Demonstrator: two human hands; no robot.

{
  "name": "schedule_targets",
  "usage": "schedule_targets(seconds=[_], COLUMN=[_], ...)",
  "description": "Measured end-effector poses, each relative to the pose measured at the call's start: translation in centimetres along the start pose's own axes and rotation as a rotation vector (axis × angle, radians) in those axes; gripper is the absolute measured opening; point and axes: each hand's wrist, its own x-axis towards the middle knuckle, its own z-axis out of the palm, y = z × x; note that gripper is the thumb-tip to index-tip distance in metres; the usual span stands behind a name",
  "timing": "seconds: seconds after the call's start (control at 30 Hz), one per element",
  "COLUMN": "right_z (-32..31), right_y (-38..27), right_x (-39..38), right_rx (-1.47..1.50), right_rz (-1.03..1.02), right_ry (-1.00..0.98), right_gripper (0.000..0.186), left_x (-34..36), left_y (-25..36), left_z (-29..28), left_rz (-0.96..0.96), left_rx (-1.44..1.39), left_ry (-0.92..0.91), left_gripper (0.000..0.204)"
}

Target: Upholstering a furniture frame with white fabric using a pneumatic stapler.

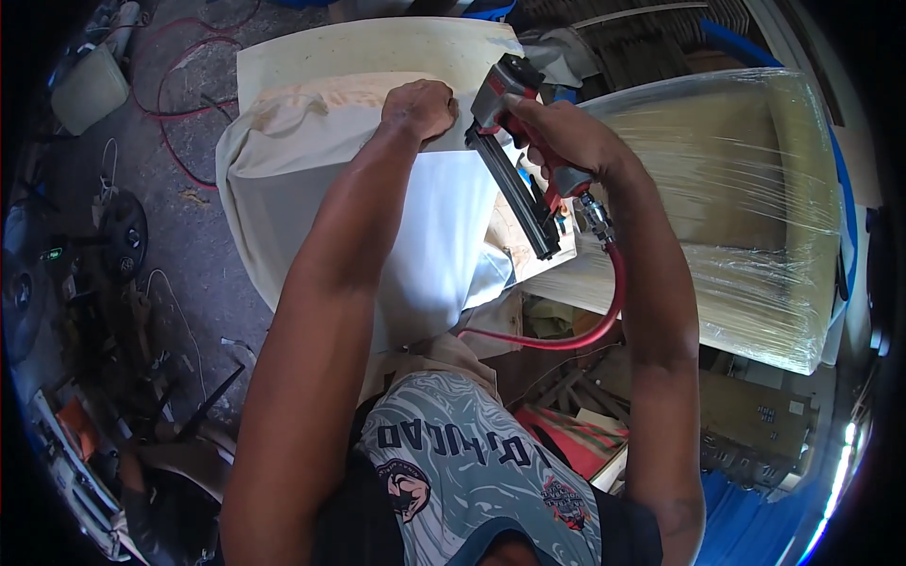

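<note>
My right hand [573, 137] is wrapped round the grip of a red and black pneumatic staple gun [510, 184]. Its nose is close to the panel, near my left hand, but I cannot tell whether it touches. A red air hose [615, 294] runs from the gun's handle fitting down and to the left. My left hand [421, 108] is closed in a fist at the far edge of a white fabric [439, 208], and its fingertips are hidden. The fabric drapes over a pale, curved-edged panel [382, 45], whose far strip shows bare.
At right stands a padded piece in clear plastic wrap [698, 179]. Red hose [162, 113] loops over the concrete floor at left, near a pale container [90, 90]. A black fan [123, 236] stands at far left. Boards and a red piece [576, 443] lie below the workpiece.
</note>
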Motion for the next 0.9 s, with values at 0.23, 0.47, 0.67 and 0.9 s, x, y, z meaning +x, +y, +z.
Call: schedule_targets(seconds=[0.23, 0.47, 0.67, 0.9], right_z=[1.6, 1.7, 1.9, 2.1], right_y=[-1.2, -1.0, -0.6, -1.3], right_x=[-0.1, -0.5, -0.2, -0.8], right_rx=[-0.027, 0.034, 0.071, 0.051], right_rz=[-0.067, -0.075, -0.085, -0.04], right_ry=[-0.054, -0.038, -0.059, -0.038], right_gripper=[0.063, 0.06, 0.055, 0.056], left_x=[0.3, -0.7, -5.2, -5.0], left_y=[-1.0, -2.4, -5.2, -5.5], left_z=[0.7, -3.6, -5.7, -5.9], left_rz=[0.1, -0.111, 0.175, 0.347], left_rx=[-0.003, -0.324, -0.209, 0.116], left_ry=[0.034, -0.171, -0.119, -0.033], left_gripper=[0.024, 0.054, 0.04, 0.032])
